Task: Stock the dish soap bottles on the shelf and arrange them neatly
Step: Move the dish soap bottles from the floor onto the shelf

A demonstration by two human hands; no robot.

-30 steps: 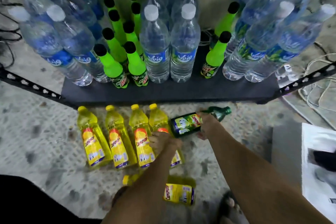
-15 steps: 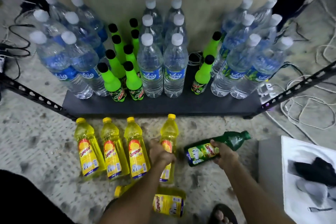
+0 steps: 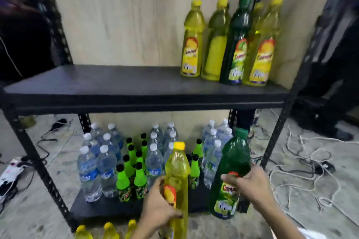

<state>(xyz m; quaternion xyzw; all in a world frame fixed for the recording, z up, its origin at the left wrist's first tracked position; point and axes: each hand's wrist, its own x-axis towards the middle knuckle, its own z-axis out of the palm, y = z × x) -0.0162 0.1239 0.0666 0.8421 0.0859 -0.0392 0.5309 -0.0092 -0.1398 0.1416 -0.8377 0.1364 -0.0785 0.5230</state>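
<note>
Well below the black shelf board, the left grip clamped an upright yellow plastic dish soap bottle, the right grip a green plastic dish soap bottle beside it, with stocked soap bottles standing above both grips.

Open at the left of the upper shelf, crowded at the right.
Bare board from the left upright across to the standing soap bottles (bunched in the right rear corner), front edge unblocked. Below, lower shelf packed with water bottles and green soda bottles, only a narrow front strip free.
</note>
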